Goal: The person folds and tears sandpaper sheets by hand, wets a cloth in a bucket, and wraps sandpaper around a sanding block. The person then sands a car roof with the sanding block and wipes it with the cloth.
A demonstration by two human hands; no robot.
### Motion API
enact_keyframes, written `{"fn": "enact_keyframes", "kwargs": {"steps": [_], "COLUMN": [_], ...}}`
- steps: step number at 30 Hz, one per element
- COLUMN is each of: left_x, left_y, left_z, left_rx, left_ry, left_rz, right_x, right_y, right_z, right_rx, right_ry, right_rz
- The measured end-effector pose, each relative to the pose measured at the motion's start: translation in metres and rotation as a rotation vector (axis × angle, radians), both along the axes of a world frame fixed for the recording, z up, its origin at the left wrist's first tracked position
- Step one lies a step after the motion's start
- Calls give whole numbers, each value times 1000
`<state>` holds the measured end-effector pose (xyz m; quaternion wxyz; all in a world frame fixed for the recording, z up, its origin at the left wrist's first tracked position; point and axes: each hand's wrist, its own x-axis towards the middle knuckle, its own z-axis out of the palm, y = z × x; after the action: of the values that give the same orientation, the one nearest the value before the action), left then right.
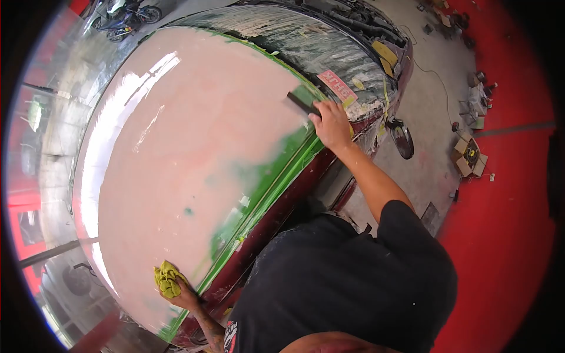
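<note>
A car roof (194, 135), mostly pale pink with green along its near edge, fills the middle of the view and has a wet shine. My left hand (183, 296) is closed on a crumpled yellow-green cloth (169, 279), which rests on the roof at the lower left. At the roof's front corner, by the windshield, my right hand (333, 125) grips a dark flat block (302, 102) that lies against the surface. Some of its fingers are hidden behind the hand.
The smeared windshield (294, 35) carries a red and white sticker (337, 86). A side mirror (401, 139) sticks out at the right. An open cardboard box (469, 156) stands on the floor beside the red area. Motorcycles (126, 17) are at the top left.
</note>
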<state>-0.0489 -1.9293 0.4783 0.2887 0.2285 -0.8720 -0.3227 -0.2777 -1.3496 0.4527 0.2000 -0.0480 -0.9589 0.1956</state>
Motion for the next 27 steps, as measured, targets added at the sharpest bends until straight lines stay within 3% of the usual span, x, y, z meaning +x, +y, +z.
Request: {"fn": "enact_keyframes", "kwargs": {"steps": [3, 9, 14, 16, 23, 25, 27], "left_x": [-3, -1, 0, 2, 0, 1, -1], "left_y": [5, 4, 9, 2, 8, 1, 8], "left_z": [1, 3, 4, 3, 7, 1, 3], "left_rx": [22, 23, 128, -46, 22, -61, 25], "left_ry": [10, -30, 35, -96, 0, -88, -7], "left_rz": [-4, 12, -24, 50, -45, 47, 1], "right_x": [37, -3, 20, -14, 14, -3, -8], "right_y": [-23, 3, -1, 12, 4, 12, 9], "right_z": [10, -10, -5, -17, -10, -17, -21], "right_rx": [42, 73, -11, 29, -7, -27, -25], "right_ry": [86, 118, 9, 159, 129, 131, 131], "right_rz": [134, -23, 57, -9, 128, 76, 5]}}
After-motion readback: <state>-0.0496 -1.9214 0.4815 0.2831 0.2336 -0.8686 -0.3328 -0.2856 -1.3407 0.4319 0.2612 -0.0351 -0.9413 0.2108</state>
